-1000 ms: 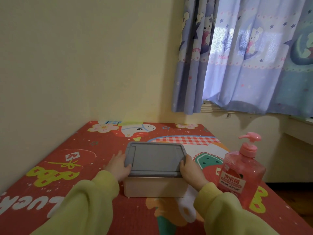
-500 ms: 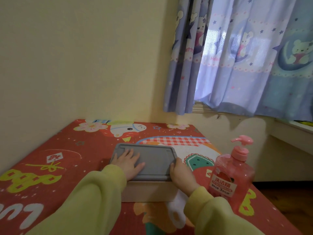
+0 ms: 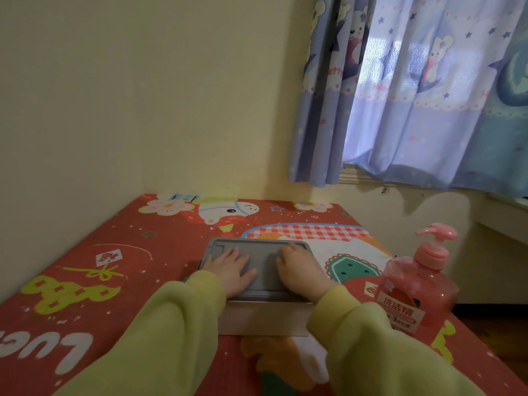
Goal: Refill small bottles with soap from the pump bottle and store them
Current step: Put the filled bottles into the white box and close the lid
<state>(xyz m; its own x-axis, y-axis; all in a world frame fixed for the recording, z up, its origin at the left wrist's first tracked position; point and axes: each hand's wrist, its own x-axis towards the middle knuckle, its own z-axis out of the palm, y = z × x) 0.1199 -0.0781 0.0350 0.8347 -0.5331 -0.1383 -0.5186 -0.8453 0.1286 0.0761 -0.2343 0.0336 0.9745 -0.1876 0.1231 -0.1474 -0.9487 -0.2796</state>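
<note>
- Hands: left hand (image 3: 231,271) and right hand (image 3: 300,270) lie palm-down on the grey lid (image 3: 264,252); fingers are straight and slightly spread; neither hand curls round anything.
- Lid: sits flat on top of the pale box (image 3: 263,318); the left hand covers its left part and the right hand its right part, with a strip of bare lid between them.
- Box: stands on the red printed tablecloth (image 3: 114,252), near the middle of the table; the lid hides its contents.
- Pump bottle (image 3: 417,292): pink, upright, on the cloth to the right of the box and close to the right forearm; neither hand touches it; the spout points left; the label faces the camera.
- Sleeves (image 3: 171,324): yellow-green; they cover both arms to the wrist.
- Background: cream wall behind and to the left; blue bear-print curtain (image 3: 428,95) at upper right.
</note>
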